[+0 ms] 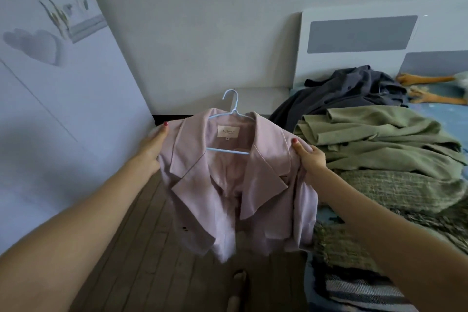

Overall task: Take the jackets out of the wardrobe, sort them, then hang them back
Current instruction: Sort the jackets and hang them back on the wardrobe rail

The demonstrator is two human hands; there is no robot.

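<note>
A pale pink jacket [238,185] hangs in the air in front of me on a light blue hanger [231,111], its hook pointing up. My left hand [152,147] grips the jacket's left shoulder, and my right hand [310,157] grips the right shoulder. The collar and label face me. On the bed to the right lie a dark grey jacket [347,94], a green jacket [374,139] and a green knitted one [400,190], piled together. The closed wardrobe door [50,109] stands on my left.
A white and grey headboard [359,33] stands behind the bed. More striped and dark garments [359,289] lie at the bed's near end. Wooden floor [141,248] runs between wardrobe and bed, with my foot [239,276] below the jacket. An orange-legged toy [430,88] lies far right.
</note>
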